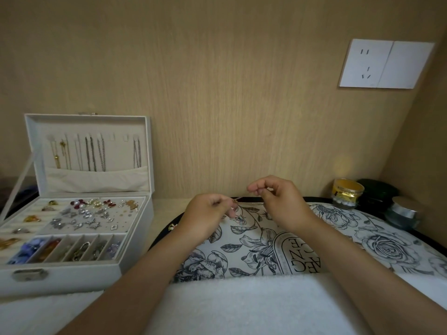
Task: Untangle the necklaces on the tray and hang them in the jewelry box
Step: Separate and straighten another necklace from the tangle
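Both hands are raised just above the far edge of the tray [362, 228], fingers curled. Between them runs a fine gold necklace [238, 199]. The right hand [278, 201] pinches it between thumb and forefinger. The left hand [208, 213], lower and to the left, holds its fingertips closed at the other end, where a small gold piece shows. The chain is so thin that how much of it hangs below the pinch cannot be told. The tray under the hands carries a floral print and a black rim.

Left of the left hand stands the box [142, 228], its lid [31, 131] propped upright. Inside the lid several chains [94, 153], gold and dark silver, hang in a row, their lower ends tucked into a cloth pocket [96, 180]. In the base, the near-left rolls hold rings [31, 218]. The flat panel beside them is covered with earrings [89, 213], pearl, red and silver. The front row of narrow slots holds blue and orange beads [29, 250], metal pieces and pale violet beads.

Right of the right hand, past the tray rim, stand three jars [347, 192]: one gold-lidded, one dark green, one silver-lidded. Nearer than the hands, a white towel [242, 303] overlaps the tray's near edge. A socket [384, 64] sits on the wall above and to the right.
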Available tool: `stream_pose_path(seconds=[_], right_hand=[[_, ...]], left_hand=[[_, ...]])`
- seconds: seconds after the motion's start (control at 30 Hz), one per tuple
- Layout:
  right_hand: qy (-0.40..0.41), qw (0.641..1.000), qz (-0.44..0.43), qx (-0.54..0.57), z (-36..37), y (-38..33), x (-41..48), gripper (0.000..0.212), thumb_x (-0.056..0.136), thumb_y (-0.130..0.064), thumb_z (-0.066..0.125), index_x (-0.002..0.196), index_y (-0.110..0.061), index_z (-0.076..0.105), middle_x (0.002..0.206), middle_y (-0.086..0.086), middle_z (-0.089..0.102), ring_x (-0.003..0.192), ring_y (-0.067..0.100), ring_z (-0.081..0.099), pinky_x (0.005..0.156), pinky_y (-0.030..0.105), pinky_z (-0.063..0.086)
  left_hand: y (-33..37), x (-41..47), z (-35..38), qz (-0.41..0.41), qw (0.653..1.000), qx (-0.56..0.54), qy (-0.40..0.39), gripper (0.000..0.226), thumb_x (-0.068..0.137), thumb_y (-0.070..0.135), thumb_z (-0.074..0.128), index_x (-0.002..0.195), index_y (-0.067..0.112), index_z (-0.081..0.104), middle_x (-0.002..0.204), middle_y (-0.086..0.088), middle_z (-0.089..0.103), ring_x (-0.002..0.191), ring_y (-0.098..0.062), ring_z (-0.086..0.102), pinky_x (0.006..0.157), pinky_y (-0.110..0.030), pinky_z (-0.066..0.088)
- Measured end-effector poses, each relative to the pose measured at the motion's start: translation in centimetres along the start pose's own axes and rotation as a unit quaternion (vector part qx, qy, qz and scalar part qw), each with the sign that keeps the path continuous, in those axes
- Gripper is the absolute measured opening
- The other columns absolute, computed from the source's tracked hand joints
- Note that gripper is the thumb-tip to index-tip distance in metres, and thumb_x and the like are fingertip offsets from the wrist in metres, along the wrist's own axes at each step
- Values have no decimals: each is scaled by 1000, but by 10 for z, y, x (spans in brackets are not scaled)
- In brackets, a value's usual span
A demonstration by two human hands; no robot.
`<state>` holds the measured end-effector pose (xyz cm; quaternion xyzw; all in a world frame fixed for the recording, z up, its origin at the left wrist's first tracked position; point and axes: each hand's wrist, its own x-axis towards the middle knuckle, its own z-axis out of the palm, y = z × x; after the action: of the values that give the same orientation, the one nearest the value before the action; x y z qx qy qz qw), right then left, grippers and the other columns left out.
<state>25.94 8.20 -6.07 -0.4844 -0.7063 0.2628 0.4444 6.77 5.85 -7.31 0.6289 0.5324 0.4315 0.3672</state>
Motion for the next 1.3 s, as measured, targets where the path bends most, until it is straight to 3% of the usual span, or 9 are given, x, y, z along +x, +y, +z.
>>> stream_pose_path(seconds=[0.17,0.33,0.43,0.5,0.7,0.9,1.07,1.13,1.3], right_hand=[[-51,998,13,-43,0,6,-1,27,96,-9,57,86,-29,73,80,-2,68,51,0,49,56,21,44],[-99,992,-51,-55,-2,2,-4,23,86,-8,73,85,-31,69,95,-10,67,59,-2,56,59,13,41],[-84,992,-62,-69,-2,4,-3,24,83,-12,76,82,-36,73,106,-15,66,85,4,65,81,27,54],[-85,995,-55,-19,-1,1,-4,18,84,-15,75,83,-32,76,107,-12,68,99,5,66,94,28,51],[-85,994,-65,-23,2,-3,-5,5,82,-21,82,84,-24,79,84,-8,74,78,12,69,75,31,58],[-142,986,-41,-83,0,-2,-5,5,88,-23,76,83,-26,77,79,-10,73,69,-1,63,66,19,53],[-160,986,-22,-40,1,0,-7,6,91,-19,71,86,-20,74,74,-13,69,68,-1,60,68,19,49],[-164,986,-12,-19,0,0,-8,6,92,-17,71,87,-17,74,74,-9,69,69,3,61,70,22,51],[-145,989,7,8,-1,2,-7,7,94,-17,69,89,-16,74,80,11,73,70,12,67,77,35,57]], left_hand=[[-3,0,0,-44,995,-78,-31,23,102,16,53,90,10,71,81,-2,74,49,-14,56,45,-26,49],[-2,-2,1,-37,991,-107,-77,23,103,14,51,91,7,69,80,-5,70,55,-17,58,48,-29,51],[-3,-2,1,-34,991,-102,-85,21,102,16,54,95,6,71,81,-5,72,61,-19,61,54,-31,54],[-4,-2,1,-32,991,-99,-85,20,101,17,55,96,7,71,83,-7,72,63,-20,61,56,-32,55],[-5,-2,0,-25,992,-85,-92,21,101,18,54,93,9,71,80,-5,72,61,-18,61,56,-30,55],[-7,-4,0,25,995,14,-97,28,104,20,49,85,14,68,68,6,67,55,-13,57,53,-25,49],[-9,-3,2,62,995,59,-56,11,99,17,56,98,26,62,69,10,64,52,-12,54,56,-27,47],[-9,-3,1,84,994,43,-46,19,97,13,58,102,31,54,78,8,65,51,-12,56,53,-30,48],[-11,-5,-1,109,990,86,-19,19,96,11,60,86,28,60,74,12,63,47,-9,53,48,-24,43]])
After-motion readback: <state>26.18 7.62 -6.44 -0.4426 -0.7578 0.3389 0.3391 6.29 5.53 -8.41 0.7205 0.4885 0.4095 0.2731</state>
